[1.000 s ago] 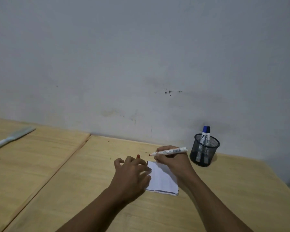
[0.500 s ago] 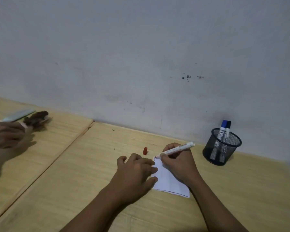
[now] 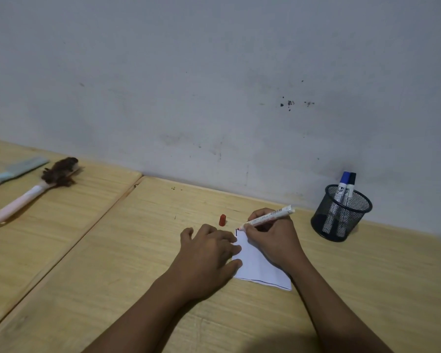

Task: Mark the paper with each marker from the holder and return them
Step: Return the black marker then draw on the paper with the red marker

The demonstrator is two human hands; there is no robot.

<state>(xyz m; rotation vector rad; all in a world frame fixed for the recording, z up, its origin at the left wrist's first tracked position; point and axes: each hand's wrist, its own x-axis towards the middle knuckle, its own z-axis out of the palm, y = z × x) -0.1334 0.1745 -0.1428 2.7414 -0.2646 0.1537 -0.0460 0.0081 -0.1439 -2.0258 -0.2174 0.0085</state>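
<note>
Paper [image 3: 259, 268] lies on the table [image 3: 112, 250]. Left hand [image 3: 209, 253] presses it flat, fingers spread. Right hand [image 3: 273, 238] pinches a red marker [image 3: 267, 217], tip touching the paper.

Holder [image 3: 341, 212] right of paper [image 3: 260, 268]

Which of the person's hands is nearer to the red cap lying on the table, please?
Left. The left hand lies flat on the paper with its fingertips just below the red cap. The right hand, holding the marker, sits further off to the cap's right.
</note>
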